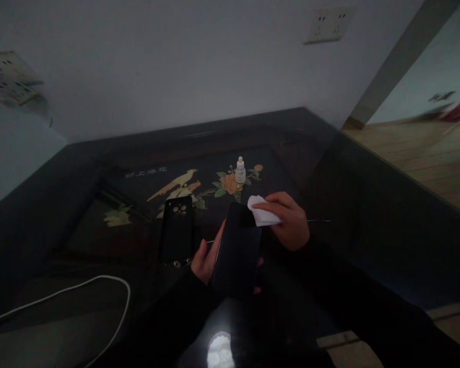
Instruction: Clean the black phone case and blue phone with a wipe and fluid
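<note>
Left hand: cradles the phone from beneath, thumb side along its left edge, fingertips showing past its right edge; the hand [204, 261] is curled around the body rather than spread.
Right hand: fingers pinched on a folded white wipe; the hand [293, 222] sits at the phone's upper right corner.
Phone: dark slab [237, 255], screen dark, held tilted over the near part of the table, top end pointing away from the wearer.
Wipe: white, folded [264, 214], over the phone's top right corner (paper or cloth, cannot tell which).
Case: black phone case [177, 232], lying left of the phone, round camera openings at its far end; a beaded strap [178, 263] at its near end.
Bottle: small clear dropper bottle [240, 175] with a pale top, upright beyond the phone, on the printed flowers.
Table: black, glossy [314, 153], decorated with a long-tailed bird [176, 183] and a peony-like bloom [230, 183]; a bright light reflection [220, 350] at the near edge.
Cable: white [99, 277], looping across the table at lower left.
Wall: pale [176, 66], socket plate [328, 24] at upper right, further sockets [13, 76] at far left.
Sleeves: black, both arms; their edges blend into the tabletop.
</note>
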Tool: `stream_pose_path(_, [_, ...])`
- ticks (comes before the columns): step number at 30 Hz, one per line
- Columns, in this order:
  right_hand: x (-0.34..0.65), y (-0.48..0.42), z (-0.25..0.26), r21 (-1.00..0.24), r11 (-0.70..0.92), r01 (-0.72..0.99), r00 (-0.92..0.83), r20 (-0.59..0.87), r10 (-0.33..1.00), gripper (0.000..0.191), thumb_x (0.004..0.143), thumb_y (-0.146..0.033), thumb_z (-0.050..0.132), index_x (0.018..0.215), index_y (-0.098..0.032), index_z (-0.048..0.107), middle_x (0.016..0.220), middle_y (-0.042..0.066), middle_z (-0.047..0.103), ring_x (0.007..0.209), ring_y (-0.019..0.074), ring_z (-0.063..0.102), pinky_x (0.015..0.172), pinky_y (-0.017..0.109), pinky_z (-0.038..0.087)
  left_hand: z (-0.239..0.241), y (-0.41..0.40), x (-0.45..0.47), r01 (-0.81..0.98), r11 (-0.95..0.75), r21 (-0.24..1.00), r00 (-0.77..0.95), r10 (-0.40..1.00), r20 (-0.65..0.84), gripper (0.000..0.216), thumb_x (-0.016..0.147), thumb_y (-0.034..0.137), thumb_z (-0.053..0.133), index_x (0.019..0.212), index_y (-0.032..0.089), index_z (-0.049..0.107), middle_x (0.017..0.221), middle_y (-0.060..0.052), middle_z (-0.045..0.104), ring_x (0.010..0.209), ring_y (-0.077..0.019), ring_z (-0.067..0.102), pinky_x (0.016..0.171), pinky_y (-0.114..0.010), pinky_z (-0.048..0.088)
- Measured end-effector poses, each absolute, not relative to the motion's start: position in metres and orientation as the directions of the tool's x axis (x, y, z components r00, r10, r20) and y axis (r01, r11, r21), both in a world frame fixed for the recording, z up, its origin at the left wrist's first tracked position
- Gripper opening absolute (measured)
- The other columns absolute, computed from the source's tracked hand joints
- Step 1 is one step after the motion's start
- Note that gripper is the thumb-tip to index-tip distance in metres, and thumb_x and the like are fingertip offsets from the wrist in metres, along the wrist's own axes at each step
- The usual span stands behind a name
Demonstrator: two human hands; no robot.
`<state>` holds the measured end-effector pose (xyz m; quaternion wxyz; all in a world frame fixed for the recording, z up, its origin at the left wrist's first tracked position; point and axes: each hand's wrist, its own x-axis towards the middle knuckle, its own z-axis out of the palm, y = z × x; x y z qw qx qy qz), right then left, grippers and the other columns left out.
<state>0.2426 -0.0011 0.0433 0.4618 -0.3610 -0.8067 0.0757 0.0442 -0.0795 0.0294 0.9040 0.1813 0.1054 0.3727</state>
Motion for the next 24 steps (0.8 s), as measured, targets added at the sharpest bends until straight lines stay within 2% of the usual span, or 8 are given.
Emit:
stream_pose_path(3, [0.236,-0.006,0.043,-0.431,0.763,0.482,-0.347,0.706,0.618,0.026,0.075,-0.007,0.050,0.094,-0.019,0.064,0.087,0.006,0.054,0.081,0.0174,0.051,0.070,0.032,0.042,0.028,-0.082,0.048,-0.633,0.665,0.395,0.710,0.703,-0.045,0.075,0.076,0.061,0.033,0.128,0.045,-0.019,0.137,-0.008,0.032,0.120,-0.0438,0.031,0.087,-0.069,0.016])
stream_pose_path(7, [0.233,-0.010,0.044,-0.322,0.854,0.408,-0.467,0.731,0.498,0.024,0.078,-0.011,0.050,0.096,-0.019,0.063,0.086,0.006,0.056,0.080,0.0180,0.049,0.071,0.033,0.040,0.028,-0.084,0.050,-0.651,0.662,0.371,0.696,0.716,-0.055,0.072,0.077,0.061,0.029,0.130,0.044,-0.016,0.138,-0.008,0.028,0.119,-0.0464,0.029,0.087,-0.070,0.015])
stream_pose_path(11, [0.239,-0.004,0.043,-0.339,0.793,0.505,-0.388,0.732,0.560,0.024,0.078,-0.010,0.050,0.096,-0.017,0.063,0.087,0.008,0.055,0.079,0.0185,0.048,0.069,0.034,0.040,0.031,-0.084,0.050,-0.640,0.661,0.392,0.699,0.712,-0.059,0.072,0.077,0.061,0.030,0.131,0.044,-0.014,0.136,-0.008,0.032,0.120,-0.0452,0.029,0.087,-0.069,0.015])
stream_pose_path(13, [0.236,-0.006,0.044,-0.322,0.798,0.509,-0.385,0.744,0.546,0.022,0.078,-0.011,0.051,0.096,-0.016,0.063,0.087,0.008,0.055,0.079,0.0184,0.048,0.069,0.034,0.040,0.030,-0.084,0.051,-0.630,0.674,0.385,0.711,0.701,-0.063,0.075,0.075,0.063,0.031,0.130,0.044,-0.015,0.137,-0.009,0.031,0.120,-0.0454,0.030,0.086,-0.070,0.016])
stream_pose_path(16, [0.225,-0.017,0.048,-0.215,0.903,0.371,-0.503,0.771,0.391,0.019,0.081,-0.014,0.050,0.095,-0.017,0.062,0.085,0.006,0.057,0.079,0.0165,0.050,0.071,0.033,0.040,0.026,-0.085,0.053,-0.653,0.648,0.391,0.664,0.739,-0.115,0.082,0.072,0.066,0.033,0.134,0.036,-0.011,0.138,-0.011,0.029,0.118,-0.0446,0.033,0.088,-0.067,0.019])
stream_pose_path(19, [0.218,-0.025,0.050,-0.131,0.965,0.227,-0.594,0.767,0.244,0.018,0.084,-0.015,0.047,0.094,-0.018,0.061,0.082,0.004,0.059,0.078,0.0140,0.051,0.075,0.032,0.041,0.025,-0.086,0.057,-0.731,0.527,0.433,0.493,0.847,-0.198,0.084,0.075,0.060,0.035,0.138,0.020,-0.004,0.140,-0.011,0.027,0.123,-0.0368,0.029,0.099,-0.052,0.018])
stream_pose_path(21, [0.220,-0.023,0.048,-0.172,0.942,0.289,-0.565,0.764,0.312,0.020,0.083,-0.014,0.046,0.095,-0.017,0.061,0.082,0.005,0.059,0.079,0.0148,0.051,0.073,0.032,0.042,0.027,-0.088,0.058,-0.747,0.505,0.432,0.460,0.862,-0.213,0.083,0.075,0.060,0.033,0.138,0.020,-0.003,0.141,-0.010,0.026,0.126,-0.0337,0.025,0.101,-0.048,0.015])
stream_pose_path(24, [0.225,-0.019,0.045,-0.268,0.868,0.419,-0.478,0.747,0.462,0.022,0.081,-0.013,0.048,0.098,-0.015,0.061,0.084,0.008,0.058,0.080,0.0175,0.050,0.069,0.034,0.041,0.030,-0.089,0.058,-0.728,0.555,0.402,0.524,0.829,-0.194,0.078,0.075,0.065,0.026,0.138,0.028,0.000,0.139,-0.008,0.030,0.123,-0.0363,0.029,0.097,-0.055,0.016])
